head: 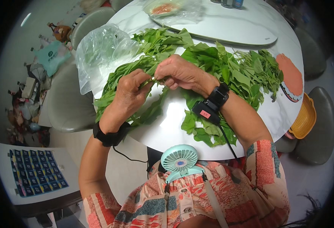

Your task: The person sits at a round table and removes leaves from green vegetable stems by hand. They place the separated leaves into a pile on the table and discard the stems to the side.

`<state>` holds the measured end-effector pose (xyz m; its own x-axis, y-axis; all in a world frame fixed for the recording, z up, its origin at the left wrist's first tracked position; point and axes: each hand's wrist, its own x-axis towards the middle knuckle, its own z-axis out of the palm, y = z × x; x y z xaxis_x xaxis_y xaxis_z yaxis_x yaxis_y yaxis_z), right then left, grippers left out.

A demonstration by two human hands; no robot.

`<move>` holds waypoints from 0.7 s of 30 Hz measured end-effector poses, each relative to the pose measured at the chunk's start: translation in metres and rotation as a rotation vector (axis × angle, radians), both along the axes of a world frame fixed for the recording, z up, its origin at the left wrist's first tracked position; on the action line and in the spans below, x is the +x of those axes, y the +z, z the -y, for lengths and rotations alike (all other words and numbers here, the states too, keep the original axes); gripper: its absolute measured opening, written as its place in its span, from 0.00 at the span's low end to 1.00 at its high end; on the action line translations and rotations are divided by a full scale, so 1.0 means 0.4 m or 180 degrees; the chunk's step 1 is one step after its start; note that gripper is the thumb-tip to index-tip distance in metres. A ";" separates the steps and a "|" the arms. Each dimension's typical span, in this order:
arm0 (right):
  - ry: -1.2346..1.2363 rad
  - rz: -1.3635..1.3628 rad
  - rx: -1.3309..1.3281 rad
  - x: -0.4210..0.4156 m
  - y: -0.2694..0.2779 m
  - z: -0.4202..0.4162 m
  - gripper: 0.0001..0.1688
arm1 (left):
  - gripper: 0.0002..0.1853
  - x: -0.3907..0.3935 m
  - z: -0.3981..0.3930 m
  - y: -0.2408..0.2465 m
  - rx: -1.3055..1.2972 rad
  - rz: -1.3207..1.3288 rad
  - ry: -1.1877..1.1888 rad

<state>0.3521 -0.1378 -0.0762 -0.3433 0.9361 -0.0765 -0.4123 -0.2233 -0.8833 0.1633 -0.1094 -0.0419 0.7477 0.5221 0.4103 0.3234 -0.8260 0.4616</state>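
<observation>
My left hand [132, 89] and my right hand [181, 71] meet over the white table, both pinching a thin green stem [153, 79] between thumb and fingers. Leaves of that sprig hang partly hidden below my fingers. Long-stemmed leafy greens [121, 72] lie beside and behind my left hand. Another bunch of greens [152, 42] rests farther back. To the right of my right hand spreads a broad heap of leaves [212, 59], with smaller, thinner sprigs [258, 67] at its far side. Loose leaves [204, 135] lie near the table's front edge, under my right forearm.
A clear plastic bag [104, 54] sits at the left. Behind the greens is a glossy white board [226, 30] with a plastic-covered bowl [148, 10]. An orange mat [290, 74] lies at the right edge, near a yellow basket [305, 116] on a chair. A mint fan [179, 159] hangs at my chest.
</observation>
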 end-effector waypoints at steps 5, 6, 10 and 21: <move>0.0118 -0.0162 -0.0168 0.002 0.004 0.003 0.07 | 0.07 0.004 0.009 -0.005 0.0121 -0.0072 -0.0069; 0.0139 -0.0261 -0.0196 0.001 0.006 0.005 0.08 | 0.07 0.004 0.009 -0.006 0.0099 0.0021 -0.0116; 0.0215 -0.0820 -0.0298 -0.010 0.013 0.015 0.05 | 0.03 -0.009 0.010 0.007 -0.0382 0.0274 -0.0101; 0.0022 -0.0312 0.0655 -0.103 0.082 0.048 0.06 | 0.05 -0.073 0.054 0.056 -0.1933 0.1708 0.0447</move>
